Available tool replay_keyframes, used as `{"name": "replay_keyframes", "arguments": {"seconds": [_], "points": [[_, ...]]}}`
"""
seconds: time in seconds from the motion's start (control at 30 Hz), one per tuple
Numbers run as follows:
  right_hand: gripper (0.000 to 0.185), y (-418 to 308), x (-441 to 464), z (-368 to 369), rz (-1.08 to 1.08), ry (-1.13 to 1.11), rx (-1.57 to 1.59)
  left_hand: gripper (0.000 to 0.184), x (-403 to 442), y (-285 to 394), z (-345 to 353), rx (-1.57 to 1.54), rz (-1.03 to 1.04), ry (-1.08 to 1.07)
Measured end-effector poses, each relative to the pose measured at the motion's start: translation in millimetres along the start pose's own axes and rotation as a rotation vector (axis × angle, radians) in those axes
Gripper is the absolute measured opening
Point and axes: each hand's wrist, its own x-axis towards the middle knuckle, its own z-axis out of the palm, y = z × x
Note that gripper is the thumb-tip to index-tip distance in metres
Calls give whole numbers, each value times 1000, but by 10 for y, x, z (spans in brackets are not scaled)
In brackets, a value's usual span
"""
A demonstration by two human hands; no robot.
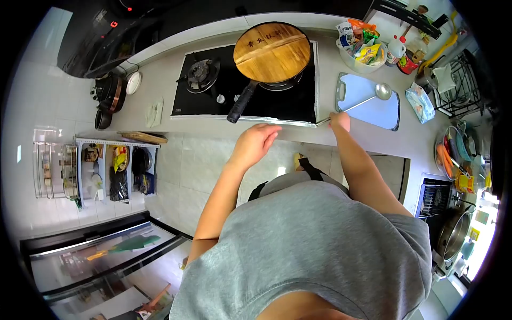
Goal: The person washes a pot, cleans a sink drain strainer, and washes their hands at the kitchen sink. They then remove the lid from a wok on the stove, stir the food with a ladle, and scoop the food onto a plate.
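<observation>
And there was the right hand (340, 121), closed around the handle of the ladle (383, 91), right at the counter's front edge. The left hand (256, 144) hovered half open, gripping nothing, the counter (328, 80) edge just ahead. Beyond it, the lidded pan (272, 52) blocked the stove (213, 96), its black handle poking back toward that hand. Ahead-right of the right hand lay the blue board (368, 101) under the ladle; floor (197, 160) opened left of the left hand.
</observation>
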Motion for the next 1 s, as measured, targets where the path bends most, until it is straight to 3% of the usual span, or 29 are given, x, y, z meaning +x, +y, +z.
{"name": "replay_keyframes", "arguments": {"seconds": [0.07, 0.13, 0.17, 0.23, 0.27, 0.33, 0.43, 0.53, 0.63, 0.87, 1.0], "points": [[38, 21, 85, 36, 9, -10, -11, 18, 235, -115, -54, 5, 51, 40], [34, 52, 123, 80, 12, -20, 328, 17, 459, -211, -123, -1, -3, 131], [34, 24, 95, 71, 16, -18, 331, 18, 581, -290, -161, -47, -67, 143], [29, -157, -245, -117, 313, -1, 935, 22, 900, -574, -224, -11, -42, 235], [29, -129, -291, -155, 315, 7, 939, 24, 1091, -737, -249, 25, -19, 281], [19, -20, -351, -254, 73, 204, 917, 26, 1535, -1044, -315, 286, -25, 245], [12, 201, -434, -406, -51, 145, 979, 26, 2215, -1665, -141, 370, 35, 288], [9, 206, -906, -696, -62, 61, 1037, 27, 2714, -1859, -59, 488, -4, 142], [10, 281, -1342, -855, -98, 58, 1103, 26, 3011, -1940, -7, 661, -51, -151], [11, 510, -2206, -1078, -25, -1, 1147, 19, 3203, -1898, -41, 682, -45, -321], [9, 549, -2380, -1030, -39, 19, 1182, 19, 3211, -1956, 2, 652, -58, -284]]}}
